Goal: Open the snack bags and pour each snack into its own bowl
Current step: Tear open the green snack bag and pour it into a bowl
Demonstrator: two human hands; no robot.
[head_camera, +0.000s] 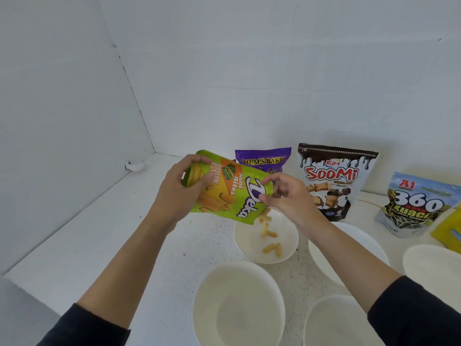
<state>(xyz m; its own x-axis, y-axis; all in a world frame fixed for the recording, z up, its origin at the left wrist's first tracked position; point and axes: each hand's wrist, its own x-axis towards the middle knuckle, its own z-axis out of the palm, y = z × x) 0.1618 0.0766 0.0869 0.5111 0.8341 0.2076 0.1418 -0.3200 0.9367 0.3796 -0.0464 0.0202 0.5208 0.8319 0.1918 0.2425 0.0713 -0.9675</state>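
Observation:
A green Deka Mini Bites bag (232, 196) is tipped mouth-down over a small white bowl (243, 239). My left hand (182, 191) grips the bag's raised bottom end. My right hand (282, 196) pinches the bag's open edge above the bowl. Yellow wafer sticks (270, 242) are falling from the bag, and a few lie in the bowl. Behind stand a purple Mum's Bakery bag (264, 159), a dark Soomi bag (334, 181) and a 360 Kuaci bag (411, 206).
Several other white bowls are empty: one near front (237, 305), one front right (331, 320), one behind my right forearm (361, 236), one at the right edge (431, 265). A yellow bag (449, 231) peeks in at right. White walls enclose the counter (99, 240).

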